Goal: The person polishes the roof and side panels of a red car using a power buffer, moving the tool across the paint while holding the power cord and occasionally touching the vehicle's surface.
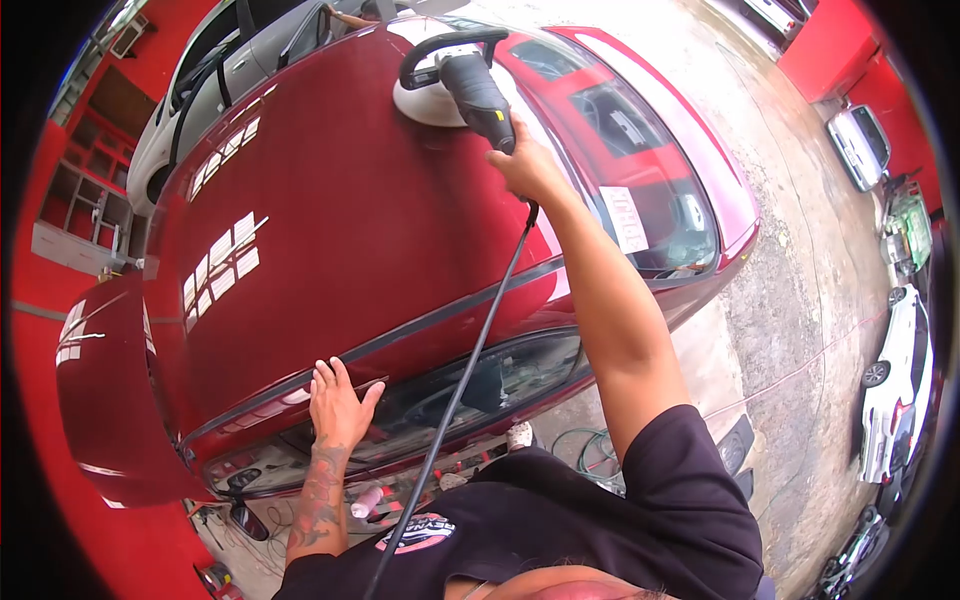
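My right hand (525, 165) is wrapped around the rear grip of a black car polisher (473, 88), arm stretched far out. The polisher's pale round pad (425, 105) lies against the dark red car roof (330, 200), near the rear window (640, 140). From the grip a black power cord (470, 360) runs back across my body. My left hand (338, 405) rests with fingers spread on the near roof edge, above the side windows, and holds nothing.
A white paper sign (624, 218) is on the rear glass. A silver car (240, 70) with an open door stands beyond the roof. A green hose (590, 455) and a pink bottle (367, 502) lie on the floor near me. A white car (897, 385) is at far right.
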A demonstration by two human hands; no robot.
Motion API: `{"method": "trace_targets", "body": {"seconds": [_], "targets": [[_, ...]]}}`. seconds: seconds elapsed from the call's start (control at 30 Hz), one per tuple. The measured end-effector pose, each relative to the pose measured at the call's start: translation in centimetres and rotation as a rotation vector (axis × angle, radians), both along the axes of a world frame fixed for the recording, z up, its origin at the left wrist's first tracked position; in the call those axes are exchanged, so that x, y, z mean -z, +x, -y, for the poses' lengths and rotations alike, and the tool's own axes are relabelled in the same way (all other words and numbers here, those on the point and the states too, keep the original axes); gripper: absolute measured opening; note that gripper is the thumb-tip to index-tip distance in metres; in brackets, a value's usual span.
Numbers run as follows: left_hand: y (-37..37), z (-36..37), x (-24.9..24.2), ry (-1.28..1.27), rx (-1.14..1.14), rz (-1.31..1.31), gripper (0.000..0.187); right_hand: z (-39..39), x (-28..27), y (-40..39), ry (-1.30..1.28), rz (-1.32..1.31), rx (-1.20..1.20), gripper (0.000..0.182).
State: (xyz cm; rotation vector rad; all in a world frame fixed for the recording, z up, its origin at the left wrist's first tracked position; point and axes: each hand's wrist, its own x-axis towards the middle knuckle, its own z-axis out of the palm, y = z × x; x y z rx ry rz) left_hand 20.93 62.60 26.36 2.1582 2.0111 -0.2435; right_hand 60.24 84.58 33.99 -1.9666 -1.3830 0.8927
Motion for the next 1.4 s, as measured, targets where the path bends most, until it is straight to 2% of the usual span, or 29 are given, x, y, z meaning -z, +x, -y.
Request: {"method": "trace_targets", "body": {"seconds": [0.13,0.23,0.8,1.0,1.13,1.23,1.33,1.4], "targets": [[0.4,-0.3,-0.6,-0.087,-0.05,0.01,0.098,0.7,1.2,1.1,0.048,0.015,0.044,0.092],[0.2,-0.2,-0.2,-0.021,-0.011,-0.001,0.096,2.1,0.6,1.4,0.018,-0.036,0.045,0.092],[1.0,-0.6,-0.8,-0.086,-0.066,-0.018,0.097,2.8,2.6,1.1,0.054,0.018,-0.001,0.092],[0.4,-0.7,-0.9,-0.071,-0.06,-0.017,0.097,4.7,1.7,1.6,0.053,-0.001,0.004,0.092],[0.7,-0.8,-0.9,-0.068,-0.052,-0.021,0.097,7.6,1.5,3.2,0.094,0.08,0.007,0.093],[0.9,-0.8,-1.0,-0.069,-0.048,-0.021,0.096,10.0,4.5,5.2,0.231,0.208,0.01,0.088],[0.8,-0.6,-0.7,-0.05,-0.039,-0.016,0.096,14.9,4.9,6.4,0.216,0.077,0.037,0.087],[0.8,-0.6,-0.7,-0.043,-0.04,-0.011,0.096,19.0,3.1,6.6,0.096,-0.014,0.074,0.086]]}}
